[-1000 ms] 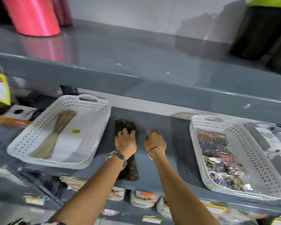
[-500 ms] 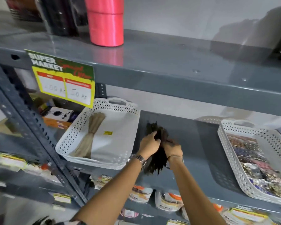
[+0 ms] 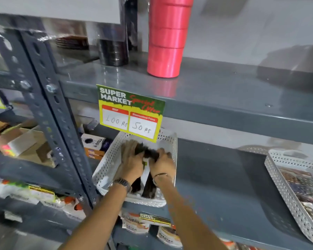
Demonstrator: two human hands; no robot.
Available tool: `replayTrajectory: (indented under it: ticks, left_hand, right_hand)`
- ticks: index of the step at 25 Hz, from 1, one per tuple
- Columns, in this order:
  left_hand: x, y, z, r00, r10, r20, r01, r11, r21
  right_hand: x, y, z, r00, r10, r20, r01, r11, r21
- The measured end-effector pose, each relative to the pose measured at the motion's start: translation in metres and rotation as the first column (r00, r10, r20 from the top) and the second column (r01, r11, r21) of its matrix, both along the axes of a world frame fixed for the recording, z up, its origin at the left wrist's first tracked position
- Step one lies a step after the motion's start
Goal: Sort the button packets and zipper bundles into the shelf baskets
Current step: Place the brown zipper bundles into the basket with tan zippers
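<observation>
Both our hands, left [image 3: 132, 164] and right [image 3: 162, 164], clamp fingers on the dark zipper bundle [image 3: 148, 179], lowering it into the left basket [image 3: 105, 168]; button packets [image 3: 304, 188] already fill the right basket [image 3: 278, 170].

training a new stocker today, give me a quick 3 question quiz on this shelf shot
1. True or false: both hands are on the dark zipper bundle inside the left white basket.
2. Multiple choice: what is the discounted price on the supermarket offer tag? A) 100 Rs B) 50 Rs C) 20 Rs
3. Fill in: the stack of pink ribbon rolls stands on the ____ shelf.

Key:
1. True. The left hand and right hand each have a grip on the bundle over that basket.
2. B
3. upper. The right white basket, holding the button packets, sits on the shelf below.
</observation>
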State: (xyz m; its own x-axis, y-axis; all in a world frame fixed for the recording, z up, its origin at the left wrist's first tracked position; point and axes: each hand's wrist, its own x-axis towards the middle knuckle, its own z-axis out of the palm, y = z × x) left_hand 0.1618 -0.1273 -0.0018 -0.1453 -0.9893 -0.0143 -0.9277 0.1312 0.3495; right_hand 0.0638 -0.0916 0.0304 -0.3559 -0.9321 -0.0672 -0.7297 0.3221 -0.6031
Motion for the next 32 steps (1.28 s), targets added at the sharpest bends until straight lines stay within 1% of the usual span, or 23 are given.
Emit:
replayTrajectory:
  ticks: [1, 2, 3, 5, 7, 9, 11, 13, 15, 18, 22, 24, 27, 31, 32]
  left_hand:
    - [0.004, 0.001, -0.016, 1.0, 0.02, -0.013, -0.018, 0.993, 0.116]
    - [0.006, 0.004, -0.028, 0.999, 0.028, -0.018, -0.023, 0.975, 0.22]
    - [0.007, 0.005, -0.035, 1.0, 0.007, -0.011, -0.004, 0.963, 0.269]
    - [0.009, 0.003, -0.04, 1.0, -0.028, -0.013, 0.03, 0.965, 0.261]
    - [0.012, 0.0, -0.038, 0.999, -0.039, -0.036, 0.047, 0.963, 0.266]
    - [0.013, -0.006, -0.037, 0.997, -0.05, -0.051, 0.063, 0.958, 0.278]
    - [0.012, -0.009, -0.039, 0.994, -0.079, -0.078, 0.098, 0.953, 0.287]
    - [0.009, -0.01, -0.038, 0.989, -0.113, -0.096, 0.137, 0.944, 0.299]
    - [0.005, -0.01, -0.039, 0.988, -0.132, -0.083, 0.151, 0.945, 0.291]
    - [0.003, -0.013, -0.039, 0.987, -0.158, -0.027, 0.16, 0.953, 0.257]
    - [0.005, -0.016, -0.038, 0.977, -0.194, 0.085, 0.172, 0.962, 0.214]
    - [0.004, -0.013, -0.037, 0.974, -0.206, 0.094, 0.176, 0.95, 0.26]
    - [0.002, -0.012, -0.035, 0.966, -0.236, 0.107, 0.189, 0.924, 0.332]
    - [-0.002, -0.008, -0.027, 0.961, -0.228, 0.157, 0.165, 0.928, 0.334]
    - [-0.004, -0.006, -0.024, 0.961, -0.219, 0.171, 0.16, 0.94, 0.301]
  right_hand:
    - [0.008, 0.001, -0.013, 0.996, 0.054, -0.076, -0.048, 0.996, 0.08]
    - [0.012, 0.004, -0.024, 0.988, 0.109, -0.113, -0.09, 0.983, 0.161]
    - [0.014, 0.004, -0.034, 0.977, 0.163, -0.137, -0.128, 0.964, 0.235]
    - [0.012, 0.001, -0.042, 0.946, 0.266, -0.185, -0.196, 0.924, 0.329]
    - [0.01, -0.002, -0.043, 0.915, 0.342, -0.213, -0.251, 0.897, 0.365]
    - [0.01, -0.002, -0.042, 0.907, 0.344, -0.244, -0.243, 0.899, 0.365]
    - [0.009, -0.003, -0.042, 0.895, 0.27, -0.354, -0.164, 0.939, 0.302]
    - [0.008, -0.003, -0.045, 0.886, 0.192, -0.422, -0.069, 0.954, 0.29]
    - [0.012, -0.003, -0.046, 0.903, 0.18, -0.391, -0.037, 0.938, 0.345]
    - [0.021, -0.004, -0.045, 0.951, 0.182, -0.25, -0.062, 0.904, 0.422]
    - [0.018, -0.007, -0.048, 0.933, 0.215, -0.29, -0.065, 0.89, 0.452]
    - [0.014, -0.005, -0.052, 0.927, 0.255, -0.274, -0.093, 0.866, 0.492]
    - [0.01, -0.005, -0.053, 0.932, 0.27, -0.244, -0.109, 0.847, 0.521]
    - [0.006, -0.002, -0.049, 0.933, 0.286, -0.221, -0.137, 0.846, 0.516]
    - [0.006, -0.001, -0.047, 0.937, 0.28, -0.21, -0.144, 0.855, 0.498]
